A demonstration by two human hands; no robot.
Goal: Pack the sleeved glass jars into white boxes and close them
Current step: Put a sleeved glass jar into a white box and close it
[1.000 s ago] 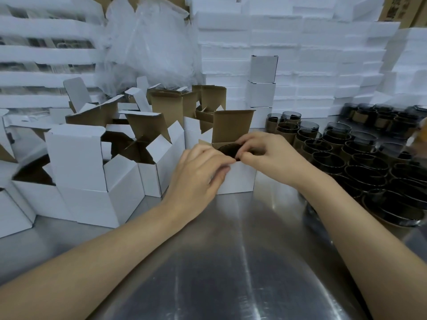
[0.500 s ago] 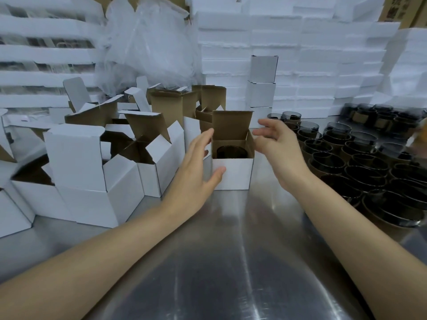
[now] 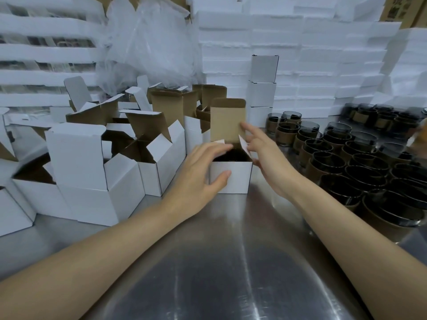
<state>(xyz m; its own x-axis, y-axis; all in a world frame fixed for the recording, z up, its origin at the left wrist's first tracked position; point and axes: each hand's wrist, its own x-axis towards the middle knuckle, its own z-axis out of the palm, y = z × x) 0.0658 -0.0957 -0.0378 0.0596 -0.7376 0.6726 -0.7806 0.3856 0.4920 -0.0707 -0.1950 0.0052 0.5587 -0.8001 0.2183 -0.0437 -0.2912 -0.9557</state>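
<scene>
A small white box stands on the steel table with a dark jar inside and its brown lid flap upright. My left hand rests against the box's left side, its fingers pushing the left side flap inward and its thumb on the front face. My right hand is at the box's right side, with straight fingers folding the right side flap inward. Sleeved glass jars stand in rows to the right.
Several open white boxes crowd the left of the table. Closed white boxes are stacked behind the working box. White foam slabs and a plastic bag fill the back. The steel table lies bare near me.
Both hands left the jar in the box, drew apart, then came back to the box's sides. The two side flaps are now being pushed inward.
</scene>
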